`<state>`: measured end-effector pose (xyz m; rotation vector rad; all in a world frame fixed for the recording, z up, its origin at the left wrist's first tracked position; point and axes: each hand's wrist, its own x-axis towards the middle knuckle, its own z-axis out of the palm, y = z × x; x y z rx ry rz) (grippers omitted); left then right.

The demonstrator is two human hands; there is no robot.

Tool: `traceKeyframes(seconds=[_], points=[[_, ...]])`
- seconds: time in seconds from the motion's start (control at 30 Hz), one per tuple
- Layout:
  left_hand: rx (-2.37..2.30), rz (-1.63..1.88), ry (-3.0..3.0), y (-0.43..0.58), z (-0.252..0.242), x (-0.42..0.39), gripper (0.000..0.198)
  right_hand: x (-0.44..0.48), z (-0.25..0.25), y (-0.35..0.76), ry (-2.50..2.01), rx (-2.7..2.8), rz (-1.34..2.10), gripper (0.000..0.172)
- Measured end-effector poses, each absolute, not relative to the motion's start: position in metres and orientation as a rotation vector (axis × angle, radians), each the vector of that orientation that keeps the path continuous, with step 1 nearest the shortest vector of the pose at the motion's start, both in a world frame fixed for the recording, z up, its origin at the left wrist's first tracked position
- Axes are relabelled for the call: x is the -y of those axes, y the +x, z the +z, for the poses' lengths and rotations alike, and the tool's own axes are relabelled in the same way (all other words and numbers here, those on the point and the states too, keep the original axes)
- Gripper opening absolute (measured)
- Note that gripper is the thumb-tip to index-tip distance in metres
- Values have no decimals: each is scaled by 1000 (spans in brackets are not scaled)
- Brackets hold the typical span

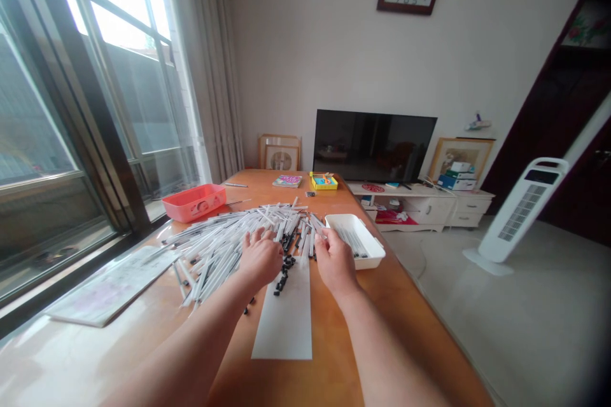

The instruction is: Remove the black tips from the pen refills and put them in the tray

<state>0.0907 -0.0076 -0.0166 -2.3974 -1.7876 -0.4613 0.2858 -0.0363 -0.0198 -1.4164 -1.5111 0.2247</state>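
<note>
A large heap of thin clear-and-white tubes (224, 241) spreads over the wooden table. My left hand (261, 257) is over the heap's right part, fingers bent; what its fingertips hold, if anything, is too small to tell. Small black caps (284, 276) lie beside it on a white paper strip (284, 331). My right hand (334, 261) pinches a thin clear tube (317, 224) between thumb and fingers. Just right of that hand is a white tray (377, 254) with several tubes lying in it.
A red plastic basket (195, 203) stands at the left behind the heap. A booklet (114, 283) lies at the left. Farther back are a yellow box (324, 183) and a colourful book (287, 181). The table's right edge runs past the white tray.
</note>
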Motion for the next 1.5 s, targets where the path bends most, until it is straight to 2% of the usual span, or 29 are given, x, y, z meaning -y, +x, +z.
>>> traceKeyframes(seconds=[0.23,0.6,0.9,1.1,1.3,1.5], points=[[1889,-286,-2320,99,-17,-10,19,38,-16,287,-1409,1482,233,33],[2147,-227,-2190,115,-19,-23,36,38,-16,288,-1408,1460,221,31],[2177,-224,-2184,107,-21,-17,26,39,-14,288,-1403,1448,212,30],[2079,-303,-2217,94,-10,-2,12,37,-15,289,-1387,1463,224,32],[2156,-729,-2390,67,-7,5,8,35,-15,291,-1409,1503,128,29],[2227,-1888,-2616,52,-10,17,15,34,-17,292,-1422,1606,205,27]])
